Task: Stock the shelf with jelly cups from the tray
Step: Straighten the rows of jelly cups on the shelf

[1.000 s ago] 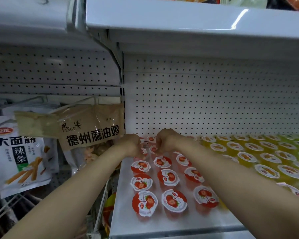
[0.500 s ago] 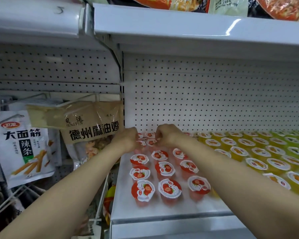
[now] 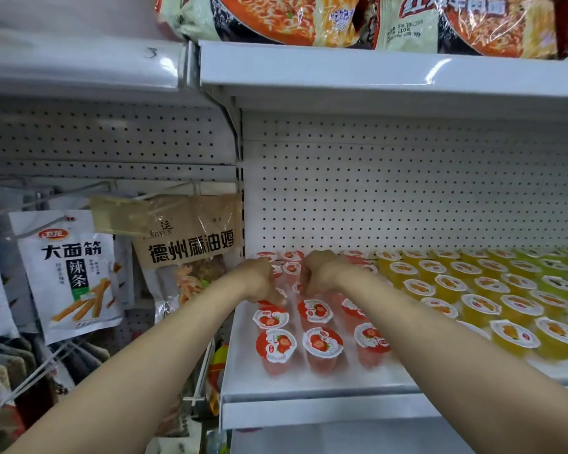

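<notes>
White perforated metal back panel (image 3: 407,198) fills centre frame. Glossy white upper shelf edge (image 3: 374,73) carries instant noodle packs (image 3: 276,18). Left of frame: snack bags (image 3: 69,273) hang on wire hooks (image 3: 63,194).

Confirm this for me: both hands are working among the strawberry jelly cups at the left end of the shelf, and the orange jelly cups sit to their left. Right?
Not quite. The head view shows the orange jelly cups to the right of the strawberry jelly cups, not the left. The rest holds: the left hand and right hand are among the strawberry cups at the left end of the shelf.
</notes>
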Demonstrator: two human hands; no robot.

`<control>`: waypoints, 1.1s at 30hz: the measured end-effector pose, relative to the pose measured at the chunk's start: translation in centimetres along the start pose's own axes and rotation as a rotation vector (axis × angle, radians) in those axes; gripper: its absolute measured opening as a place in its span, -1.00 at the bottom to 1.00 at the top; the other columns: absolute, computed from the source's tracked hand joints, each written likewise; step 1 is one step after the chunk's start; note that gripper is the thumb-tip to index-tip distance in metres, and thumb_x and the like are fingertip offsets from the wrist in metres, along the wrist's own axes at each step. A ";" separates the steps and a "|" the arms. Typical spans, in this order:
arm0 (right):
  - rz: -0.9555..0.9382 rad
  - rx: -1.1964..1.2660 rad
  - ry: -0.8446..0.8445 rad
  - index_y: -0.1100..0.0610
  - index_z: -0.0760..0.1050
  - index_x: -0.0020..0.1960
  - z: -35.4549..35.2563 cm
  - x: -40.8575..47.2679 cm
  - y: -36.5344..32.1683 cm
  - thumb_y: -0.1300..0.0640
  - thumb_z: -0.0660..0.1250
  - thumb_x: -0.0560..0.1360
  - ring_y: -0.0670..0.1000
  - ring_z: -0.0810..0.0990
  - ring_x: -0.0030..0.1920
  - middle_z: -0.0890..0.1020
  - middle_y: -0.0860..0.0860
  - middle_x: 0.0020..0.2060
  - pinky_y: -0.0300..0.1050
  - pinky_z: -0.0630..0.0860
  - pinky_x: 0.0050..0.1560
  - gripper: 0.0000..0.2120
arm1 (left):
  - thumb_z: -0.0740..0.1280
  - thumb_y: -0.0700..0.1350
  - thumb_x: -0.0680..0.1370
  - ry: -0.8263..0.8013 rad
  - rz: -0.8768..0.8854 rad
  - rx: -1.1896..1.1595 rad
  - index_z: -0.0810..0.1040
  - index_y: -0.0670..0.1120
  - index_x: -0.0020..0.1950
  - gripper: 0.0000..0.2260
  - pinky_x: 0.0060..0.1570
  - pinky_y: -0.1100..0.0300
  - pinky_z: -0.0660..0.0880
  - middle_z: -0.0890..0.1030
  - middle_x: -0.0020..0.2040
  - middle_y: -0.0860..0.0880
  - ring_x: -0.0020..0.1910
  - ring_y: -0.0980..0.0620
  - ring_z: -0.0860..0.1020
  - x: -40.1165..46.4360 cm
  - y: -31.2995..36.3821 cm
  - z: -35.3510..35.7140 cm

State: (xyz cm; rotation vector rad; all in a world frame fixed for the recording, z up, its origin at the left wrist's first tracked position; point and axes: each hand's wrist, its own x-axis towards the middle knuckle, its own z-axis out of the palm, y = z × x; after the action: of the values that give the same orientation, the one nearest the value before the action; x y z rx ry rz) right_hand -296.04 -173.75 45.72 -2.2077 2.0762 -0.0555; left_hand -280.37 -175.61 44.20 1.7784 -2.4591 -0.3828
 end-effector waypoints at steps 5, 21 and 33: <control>0.003 0.003 0.007 0.13 0.63 0.16 0.5 0.5 -0.2 0.05 0.50 0.45 0.07 0.64 0.10 0.67 0.08 0.10 -0.09 0.59 0.13 -0.68 | 0.50 0.08 0.44 0.050 -0.019 -0.017 0.65 -0.15 0.04 -0.66 -0.11 0.15 0.54 0.66 0.01 -0.09 -0.01 -0.04 0.62 0.3 -0.2 0.6; -0.052 0.052 0.001 0.06 0.58 -0.03 -1.3 -4.3 0.1 -0.03 0.52 0.42 0.00 0.58 -0.07 0.60 -0.08 -0.16 -0.22 0.43 -0.23 -0.76 | 0.46 0.16 0.44 0.179 -0.016 0.028 0.55 -0.06 0.04 -0.65 -0.14 0.17 0.48 0.57 -0.05 -0.01 -0.06 -0.01 0.55 -3.2 0.6 -0.4; -0.060 -0.026 -0.059 0.16 0.61 0.19 -0.6 -5.9 -0.4 0.07 0.49 0.46 0.08 0.62 0.09 0.66 0.07 0.12 -0.16 0.48 -0.06 -0.66 | 0.48 0.13 0.44 0.040 0.012 0.078 0.64 -0.16 -0.01 -0.64 -0.28 0.18 0.42 0.62 -0.10 -0.07 -0.14 -0.03 0.59 -4.6 1.4 0.8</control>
State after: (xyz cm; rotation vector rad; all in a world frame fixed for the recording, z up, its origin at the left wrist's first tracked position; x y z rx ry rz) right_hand -296.09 -167.86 46.60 -2.2580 1.9912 0.0315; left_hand -280.31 -170.71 44.09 1.7808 -2.4895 -0.2510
